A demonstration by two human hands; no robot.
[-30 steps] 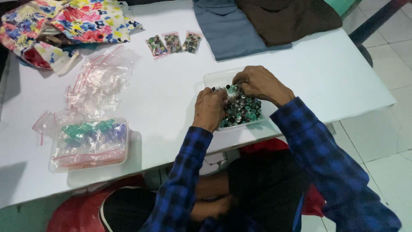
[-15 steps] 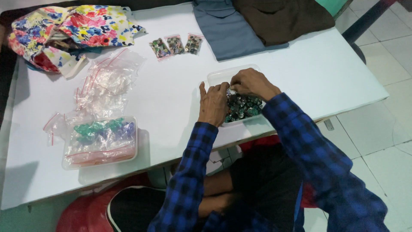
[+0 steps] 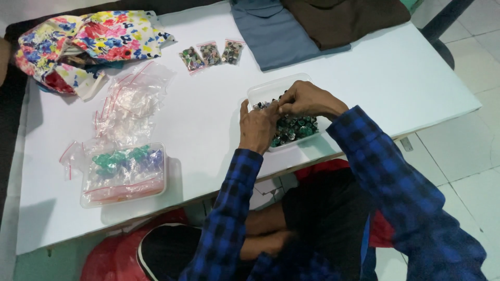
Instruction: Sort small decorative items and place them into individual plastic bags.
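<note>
We held our left hand [image 3: 256,127] and right hand [image 3: 304,99] together over the clear tray [image 3: 260,92] of small dark-green beads [image 3: 297,127] on the white desk [image 3: 208,119], fingertips pinched; what they gripped we could not tell.

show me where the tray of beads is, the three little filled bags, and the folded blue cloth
tray of beads [image 3: 259,93]: head view, on its bare far-left rim.
three little filled bags [image 3: 210,54]: head view, on the middle bag.
folded blue cloth [image 3: 271,31]: head view, on its flat top.
</note>
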